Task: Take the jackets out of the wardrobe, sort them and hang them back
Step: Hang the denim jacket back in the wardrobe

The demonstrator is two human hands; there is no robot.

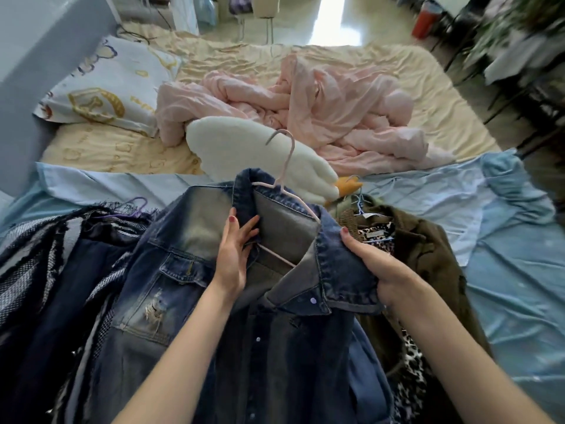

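Left hand [234,255], centre frame: fingers nearly straight, lying flat along the left collar flap of the denim jacket [183,270], thumb tucked behind the cloth, so a light pinch rather than a fist. Right hand [371,267], centre-right: fingers curled under and clamped on the right collar point, bunching the denim. Btwn the two hands the collar is spread open over a pink hanger [282,179], hook pointing up toward mid-frame. Step in hand looks like seating the jacket on that hanger; to do it well, the person should probably keep the collar taut, centre the neck on the hook & check both shoulders sit on the hanger arms w/ no twist. Jacket lies on top of the pile, lower centre. To its left, lower-left of frame, a frayed navy tweed jacket [46,255] on a purple hanger [134,206]; to its right an olive jacket [428,249] w/ leopard lining. All rest on a blue sheet [504,240] across the bed; white goose plush [244,148] & pink duvet [321,102] further up.
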